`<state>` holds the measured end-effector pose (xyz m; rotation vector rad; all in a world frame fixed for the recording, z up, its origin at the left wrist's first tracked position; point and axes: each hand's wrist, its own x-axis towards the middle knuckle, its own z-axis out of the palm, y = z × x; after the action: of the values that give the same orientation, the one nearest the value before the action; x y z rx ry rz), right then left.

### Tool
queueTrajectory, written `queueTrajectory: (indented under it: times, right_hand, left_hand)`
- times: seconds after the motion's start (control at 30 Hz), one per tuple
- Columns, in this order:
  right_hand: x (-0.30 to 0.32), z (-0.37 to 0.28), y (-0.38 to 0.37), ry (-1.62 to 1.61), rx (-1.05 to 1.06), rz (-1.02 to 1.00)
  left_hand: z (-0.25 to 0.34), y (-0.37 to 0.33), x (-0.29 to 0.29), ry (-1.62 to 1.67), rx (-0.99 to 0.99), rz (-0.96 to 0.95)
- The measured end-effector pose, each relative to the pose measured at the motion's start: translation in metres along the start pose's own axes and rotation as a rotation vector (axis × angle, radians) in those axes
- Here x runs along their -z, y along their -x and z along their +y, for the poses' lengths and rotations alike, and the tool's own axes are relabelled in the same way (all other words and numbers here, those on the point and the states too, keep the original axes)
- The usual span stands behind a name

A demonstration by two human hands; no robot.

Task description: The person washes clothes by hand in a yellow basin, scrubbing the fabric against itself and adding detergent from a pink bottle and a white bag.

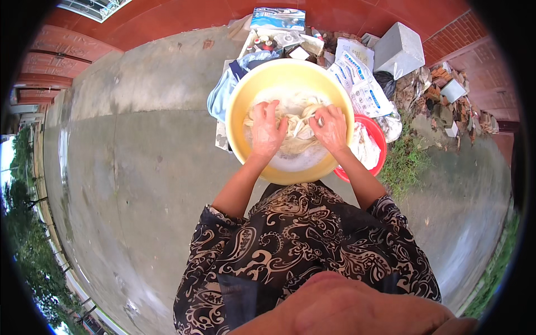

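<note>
A wide yellow basin (pixel 239 134) in front of me holds sudsy water and a wet, cream-coloured cloth (pixel 298 145). Both my hands are inside the basin, over the cloth. My left hand (pixel 269 129) has bent fingers gripping the cloth's left part, its thumb toward the middle. My right hand (pixel 330 128) is closed on the cloth's right part, fingers curled and thumb underneath. A bunched, whitish stretch of the cloth runs between the two hands. Foam (pixel 296 162) floats at the near side, and the cloth's underwater part is hidden.
At the basin's right stands a red basin (pixel 381 139) with white cloth (pixel 365 149). Light blue fabric (pixel 219 96) hangs at the left. Behind are bottles (pixel 262 44), a blue box (pixel 277 19), a printed white sack (pixel 363 89) and a pale block (pixel 398 50). Rubble (pixel 446 100) lies farther right.
</note>
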<state>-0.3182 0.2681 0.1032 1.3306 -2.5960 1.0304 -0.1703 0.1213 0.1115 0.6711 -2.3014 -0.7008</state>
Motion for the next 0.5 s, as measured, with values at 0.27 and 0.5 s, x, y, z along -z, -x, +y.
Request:
queueTrajectory:
  times: [0.27, 0.5]
  right_hand:
    - [-0.088, 0.012, -0.021, 0.209, 0.166, -0.171]
    - [-0.111, 0.041, -0.066, 0.305, -0.128, -0.712]
  left_hand:
    - [-0.046, 0.013, -0.067, -0.665, 0.182, -0.278]
    - [-0.069, -0.034, -0.086, -0.238, 0.507, -0.773]
